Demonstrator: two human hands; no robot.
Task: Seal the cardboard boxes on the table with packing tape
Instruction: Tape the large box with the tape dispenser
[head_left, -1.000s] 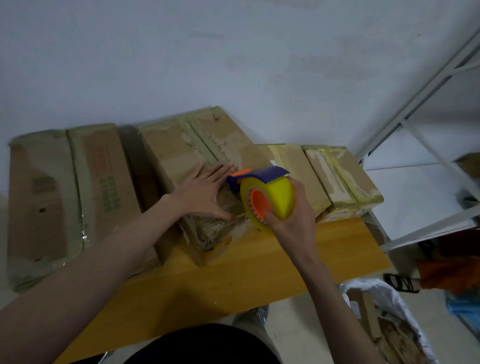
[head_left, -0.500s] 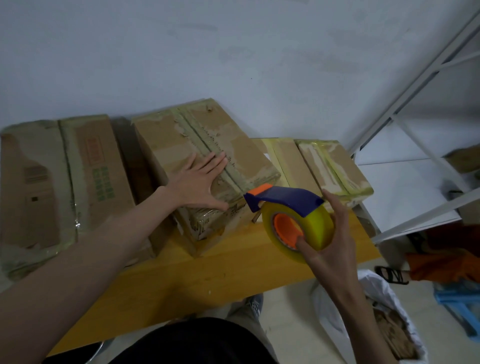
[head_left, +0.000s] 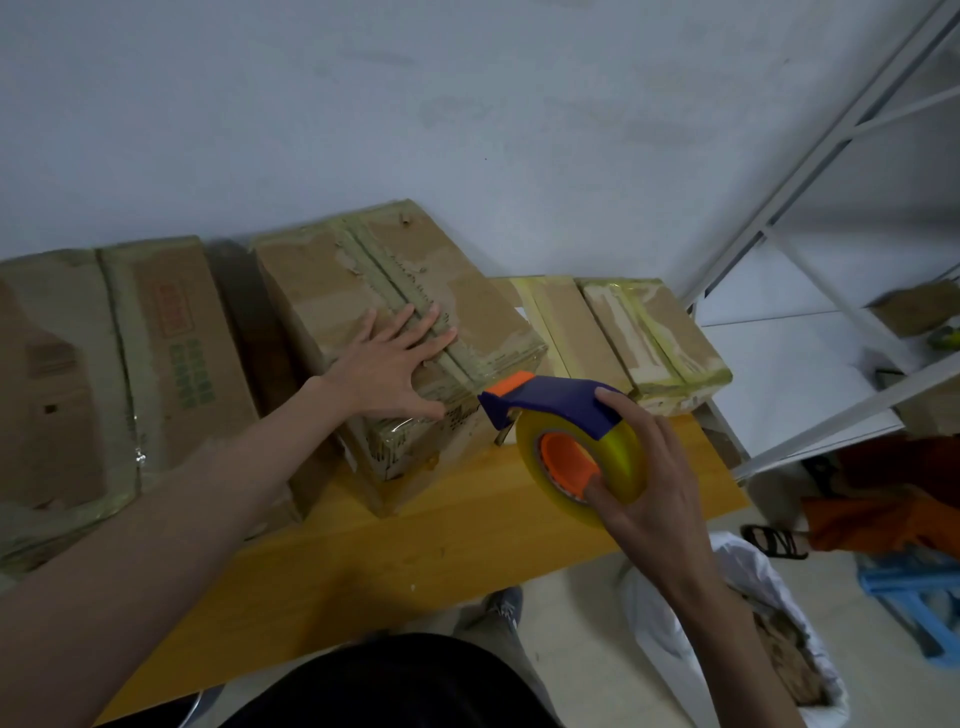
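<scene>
**Cardboard box held flat, tape dispenser beside it**

The cardboard box (head_left: 363, 291) in the middle of the row lies under the left hand (head_left: 392, 364), which rests palm-down on its top with straight, spread fingers laid across the taped centre seam near the front edge. Just to the right of that front corner, clear of the box, the right hand (head_left: 641, 478) grips the tape dispenser (head_left: 569, 441): the thumb sits in the orange core of the yellow tape roll and the fingers curl over the purple housing. The dispenser's orange-tipped nose points left toward the box's near corner; whether it touches the cardboard cannot be told.

The box stands at an angle on a yellow wooden table (head_left: 415, 545), its near corner toward the person. Left of it sits a larger carton (head_left: 156, 353) with red and green print. To the right lie two lower boxes (head_left: 649, 338) with yellowish tape over their seams, at the table's right end.

Beyond the table's right end stands a white metal shelf (head_left: 779, 322). On the floor below the right forearm is a white bag (head_left: 670, 618) with brown scraps inside, and a blue stool (head_left: 914, 597) stands farther right.
</scene>
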